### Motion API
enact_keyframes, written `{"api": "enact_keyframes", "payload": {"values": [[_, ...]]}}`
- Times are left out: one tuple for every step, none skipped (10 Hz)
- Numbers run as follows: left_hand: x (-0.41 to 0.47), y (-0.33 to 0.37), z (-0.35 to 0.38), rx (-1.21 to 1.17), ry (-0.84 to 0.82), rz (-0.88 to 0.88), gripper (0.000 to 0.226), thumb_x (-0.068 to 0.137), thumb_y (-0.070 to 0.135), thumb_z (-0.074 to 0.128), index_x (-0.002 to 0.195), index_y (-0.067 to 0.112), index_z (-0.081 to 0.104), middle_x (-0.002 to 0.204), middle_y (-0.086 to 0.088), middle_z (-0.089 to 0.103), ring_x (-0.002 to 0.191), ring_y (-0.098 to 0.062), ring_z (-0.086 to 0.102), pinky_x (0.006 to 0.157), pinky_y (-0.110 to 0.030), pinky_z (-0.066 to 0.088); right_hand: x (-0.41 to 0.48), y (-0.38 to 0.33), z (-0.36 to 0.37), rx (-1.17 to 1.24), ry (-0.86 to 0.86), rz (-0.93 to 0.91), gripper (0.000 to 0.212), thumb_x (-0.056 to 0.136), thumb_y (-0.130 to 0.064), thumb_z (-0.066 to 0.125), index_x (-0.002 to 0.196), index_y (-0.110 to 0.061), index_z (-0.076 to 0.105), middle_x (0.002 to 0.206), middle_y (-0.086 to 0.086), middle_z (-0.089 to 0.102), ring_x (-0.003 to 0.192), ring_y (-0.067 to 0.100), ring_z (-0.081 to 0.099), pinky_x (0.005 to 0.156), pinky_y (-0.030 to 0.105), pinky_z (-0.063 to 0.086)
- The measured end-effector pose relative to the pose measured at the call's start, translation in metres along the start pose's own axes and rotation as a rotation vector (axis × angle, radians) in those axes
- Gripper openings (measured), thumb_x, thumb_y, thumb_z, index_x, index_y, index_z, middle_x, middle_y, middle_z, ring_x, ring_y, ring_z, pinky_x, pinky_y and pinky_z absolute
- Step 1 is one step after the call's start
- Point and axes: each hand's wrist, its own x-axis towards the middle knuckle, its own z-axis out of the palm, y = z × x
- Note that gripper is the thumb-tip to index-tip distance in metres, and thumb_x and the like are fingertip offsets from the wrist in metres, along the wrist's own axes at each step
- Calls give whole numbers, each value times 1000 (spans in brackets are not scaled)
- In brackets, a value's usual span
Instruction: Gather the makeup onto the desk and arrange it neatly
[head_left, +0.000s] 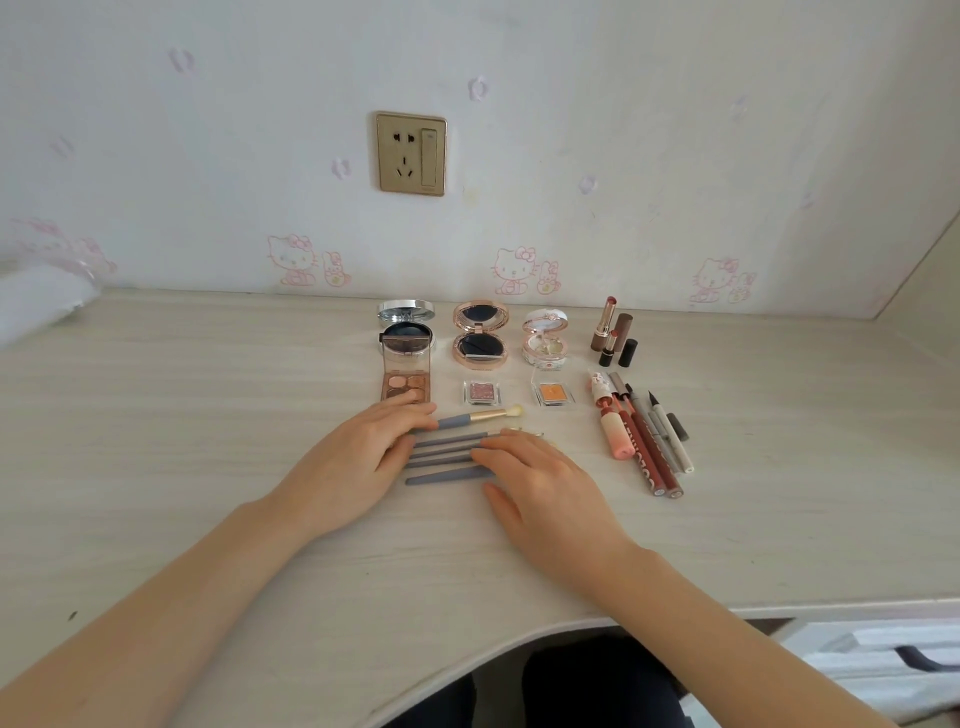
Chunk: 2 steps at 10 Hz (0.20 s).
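Several grey-handled makeup brushes (447, 457) lie side by side on the pale wooden desk (182, 415). My left hand (358, 457) touches their left ends with straight fingers. My right hand (540, 483) lies flat over their right ends and hides the bristles of most. Behind them stand an open silver compact (406, 332), a rose-gold compact (480, 335) and a small white compact (544, 340). An eyeshadow palette (407, 387) and two small single shadows (481, 393) (554, 394) sit in front of those. Lipsticks (613, 332) and a row of lip glosses and liners (644, 436) lie at the right.
A wall with cartoon stickers and a gold socket (411, 154) rises behind the desk. A white plastic-wrapped bundle (41, 301) sits at the far left. The desk's front edge curves in near me, and a drawer unit (883, 665) is at the lower right.
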Motion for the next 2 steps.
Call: {"api": "enact_keyframes", "payload": {"values": [[-4, 12, -2, 26, -23, -18, 36, 96, 9, 49, 126, 24, 59, 133, 17, 50, 136, 3, 31, 108, -6, 19, -10, 4, -10, -9, 1, 29, 33, 81, -16, 61, 114, -14, 67, 116, 0, 67, 114, 22, 61, 96, 34, 48], [-14, 25, 2, 48, -6, -43, 37, 96, 13, 49, 130, 26, 55, 134, 17, 50, 137, 2, 29, 107, -9, 19, -23, 13, -24, 0, 3, 91, 40, 83, -14, 66, 123, -15, 61, 123, 0, 63, 121, 21, 56, 97, 35, 50]]}}
